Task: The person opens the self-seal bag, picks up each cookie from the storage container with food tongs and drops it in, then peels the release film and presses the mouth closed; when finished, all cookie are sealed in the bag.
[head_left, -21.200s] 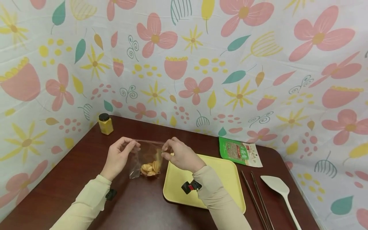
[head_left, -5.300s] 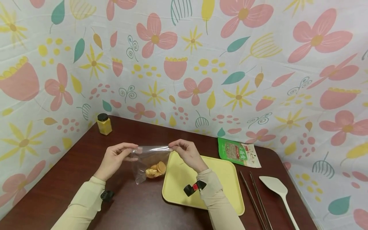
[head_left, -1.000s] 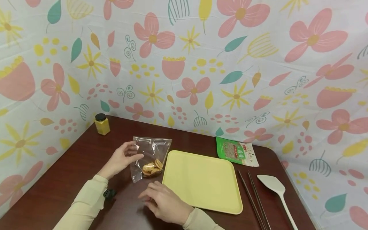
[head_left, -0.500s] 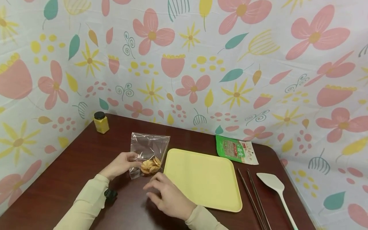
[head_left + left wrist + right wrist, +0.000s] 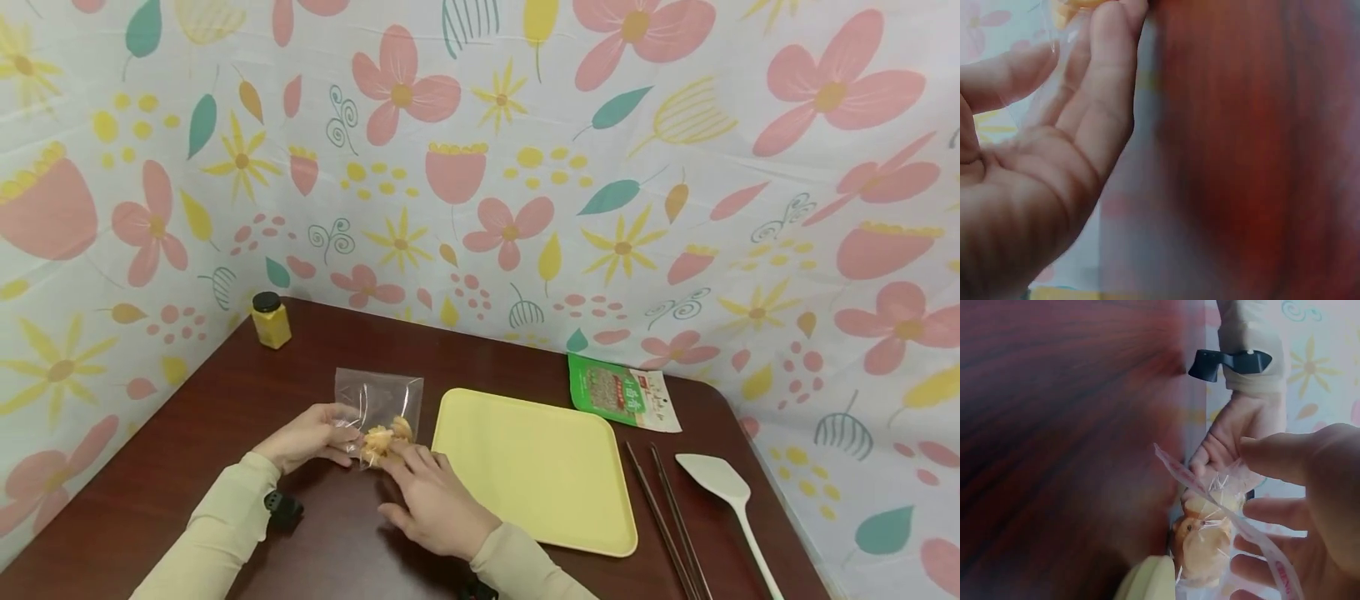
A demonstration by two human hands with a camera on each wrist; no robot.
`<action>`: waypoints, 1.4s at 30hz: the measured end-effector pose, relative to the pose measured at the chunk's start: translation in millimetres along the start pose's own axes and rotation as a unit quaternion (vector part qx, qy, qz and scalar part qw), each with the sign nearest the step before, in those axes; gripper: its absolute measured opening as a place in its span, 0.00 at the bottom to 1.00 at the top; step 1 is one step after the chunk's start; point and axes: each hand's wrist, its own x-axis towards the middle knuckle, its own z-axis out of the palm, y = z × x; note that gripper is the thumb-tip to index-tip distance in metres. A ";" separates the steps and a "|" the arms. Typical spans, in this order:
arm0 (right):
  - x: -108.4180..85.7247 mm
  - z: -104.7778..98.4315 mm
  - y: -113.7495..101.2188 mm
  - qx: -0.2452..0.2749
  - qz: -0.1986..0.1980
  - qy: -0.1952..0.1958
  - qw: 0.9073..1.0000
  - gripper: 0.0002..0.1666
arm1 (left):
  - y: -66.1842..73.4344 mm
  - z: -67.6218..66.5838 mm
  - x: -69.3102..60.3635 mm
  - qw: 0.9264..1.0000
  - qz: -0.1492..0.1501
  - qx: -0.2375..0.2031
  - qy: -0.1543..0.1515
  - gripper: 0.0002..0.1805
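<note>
A clear plastic zip bag (image 5: 382, 396) with several round golden-brown biscuits (image 5: 378, 442) inside lies on the table, left of the yellow tray. My left hand (image 5: 311, 437) holds the bag's lower left side, thumb on one face and fingers on the other; the left wrist view shows plastic between thumb and fingers (image 5: 1110, 81). My right hand (image 5: 435, 500) touches the bag's lower right part over the biscuits, its fingers fairly straight and thumb apart. In the right wrist view the bag's seal strip (image 5: 1210, 497) crosses in front of the biscuits (image 5: 1204, 550).
The yellow tray (image 5: 536, 467) stands just right of the bag. Beyond it are a green packet (image 5: 622, 393), a pair of dark metal chopsticks (image 5: 667, 521) and a white spatula (image 5: 723, 483). A yellow jar (image 5: 272, 321) with a black lid stands back left.
Earlier both hands held the bag up by its top edge. It was then laid down, and both hands moved to its lower part, where the bag has shifted slightly left and towards me.
</note>
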 end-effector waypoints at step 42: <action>8.0 -1.2 -5.8 0.092 0.030 0.108 0.989 0.19 | 23.1 -15.1 -34.5 0.928 0.002 0.357 0.106 0.46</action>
